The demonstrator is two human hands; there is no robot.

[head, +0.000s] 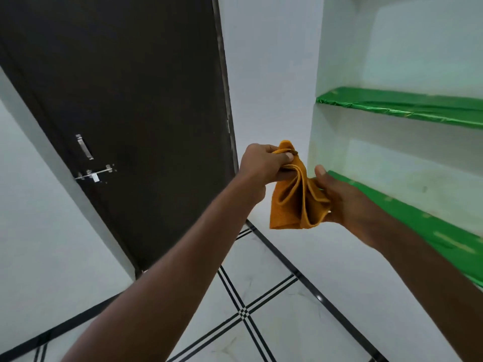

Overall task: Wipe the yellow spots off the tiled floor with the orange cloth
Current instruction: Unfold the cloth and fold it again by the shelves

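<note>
Cloth [292, 197] btwn door [125, 100], shelves [407, 108]

Only the person's two forearms and hands are in view, and both are bare from the bottom edge of the picture to the fingertips. No sleeve or cuff shows at any point along either arm. The left forearm [167, 267] is long and slim, narrowing evenly toward the wrist, with a smooth surface. The left hand [264, 163] has short, plain nails, the thumbnail showing pale and trimmed. The right forearm [423, 278] is broader where it lies nearer the camera. The right hand [342, 202] also has a short, unpainted thumbnail. The fine detail of the right wrist is blurred.
</note>
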